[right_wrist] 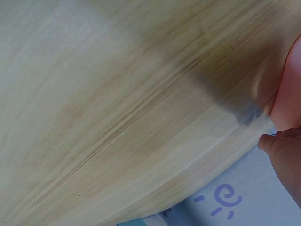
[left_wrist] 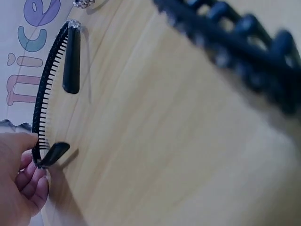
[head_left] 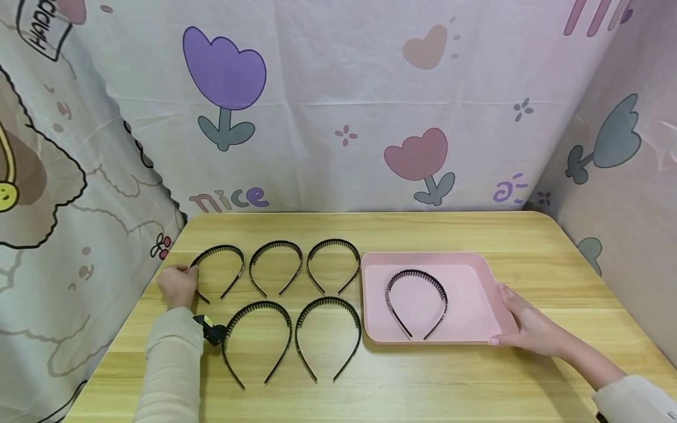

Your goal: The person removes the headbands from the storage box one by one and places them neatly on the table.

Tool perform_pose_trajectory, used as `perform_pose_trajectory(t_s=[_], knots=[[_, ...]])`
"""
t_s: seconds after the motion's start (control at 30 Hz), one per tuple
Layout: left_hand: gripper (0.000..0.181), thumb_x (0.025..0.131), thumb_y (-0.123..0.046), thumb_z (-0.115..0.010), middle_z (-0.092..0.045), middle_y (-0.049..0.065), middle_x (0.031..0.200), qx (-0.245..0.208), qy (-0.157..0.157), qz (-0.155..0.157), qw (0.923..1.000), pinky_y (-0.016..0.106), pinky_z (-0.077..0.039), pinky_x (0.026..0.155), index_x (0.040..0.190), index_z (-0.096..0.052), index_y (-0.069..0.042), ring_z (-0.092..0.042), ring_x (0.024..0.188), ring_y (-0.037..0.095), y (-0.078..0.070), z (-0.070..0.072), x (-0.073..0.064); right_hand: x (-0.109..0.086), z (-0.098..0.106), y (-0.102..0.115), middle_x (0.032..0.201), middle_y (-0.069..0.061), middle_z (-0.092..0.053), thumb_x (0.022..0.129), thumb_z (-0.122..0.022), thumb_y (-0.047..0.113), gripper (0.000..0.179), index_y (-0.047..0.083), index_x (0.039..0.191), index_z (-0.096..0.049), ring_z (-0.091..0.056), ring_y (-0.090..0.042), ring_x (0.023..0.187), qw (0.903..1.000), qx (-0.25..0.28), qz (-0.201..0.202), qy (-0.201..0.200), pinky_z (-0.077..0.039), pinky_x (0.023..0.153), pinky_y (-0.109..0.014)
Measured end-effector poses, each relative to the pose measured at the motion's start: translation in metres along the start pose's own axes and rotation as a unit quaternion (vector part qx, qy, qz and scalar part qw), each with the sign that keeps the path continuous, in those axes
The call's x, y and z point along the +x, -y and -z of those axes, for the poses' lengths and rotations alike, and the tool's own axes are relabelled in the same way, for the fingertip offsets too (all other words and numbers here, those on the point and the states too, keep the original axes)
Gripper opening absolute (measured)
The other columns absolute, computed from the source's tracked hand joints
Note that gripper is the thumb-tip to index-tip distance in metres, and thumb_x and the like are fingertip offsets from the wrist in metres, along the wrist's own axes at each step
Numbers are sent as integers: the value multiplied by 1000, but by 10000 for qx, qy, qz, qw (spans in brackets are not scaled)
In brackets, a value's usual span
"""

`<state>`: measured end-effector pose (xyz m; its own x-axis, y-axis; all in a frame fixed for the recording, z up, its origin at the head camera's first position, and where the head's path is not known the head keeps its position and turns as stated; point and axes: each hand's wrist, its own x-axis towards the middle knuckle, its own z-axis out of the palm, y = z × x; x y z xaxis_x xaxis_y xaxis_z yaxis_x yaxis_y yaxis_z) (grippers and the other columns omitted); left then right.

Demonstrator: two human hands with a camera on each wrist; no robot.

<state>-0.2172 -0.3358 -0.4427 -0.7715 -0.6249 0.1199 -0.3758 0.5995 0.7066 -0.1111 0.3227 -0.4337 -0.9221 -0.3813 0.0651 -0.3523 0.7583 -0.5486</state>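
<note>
My left hand pinches the left side of a black toothed headband at the far left of the table. In the left wrist view the thumb and fingers close on this headband near one end, and small shiny stones show along it. My right hand grips the right edge of a pink tray, thumb at its front corner. Inside the tray lies one black headband. The right wrist view catches only part of the right hand against the pink tray wall.
Two more headbands, one in the middle and one beside the tray, continue the back row. In front lie a left headband and a right headband. The wooden table meets a printed curtain behind.
</note>
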Motion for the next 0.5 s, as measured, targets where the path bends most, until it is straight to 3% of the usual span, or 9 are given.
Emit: perform_pose_trajectory(t_s=[0.27,0.5], knots=[[38,89,-18,-55,-59,33,103,-75,228,-118,9996,46,-46,80,107,-59,15,-54,94,40,5,6,1,1,1,0,141,-44,-16,69,-80,27,107,-19,139,-12,-13,-56,132,10000,-12,16,27,4,93,7],[36,90,-16,-56,-58,34,104,-109,89,-516,9986,50,-43,87,107,-59,15,-53,96,42,1,10,-1,0,0,0,141,-44,-17,70,-79,29,108,-18,139,-12,-9,-48,137,10000,-48,-19,0,4,93,7]])
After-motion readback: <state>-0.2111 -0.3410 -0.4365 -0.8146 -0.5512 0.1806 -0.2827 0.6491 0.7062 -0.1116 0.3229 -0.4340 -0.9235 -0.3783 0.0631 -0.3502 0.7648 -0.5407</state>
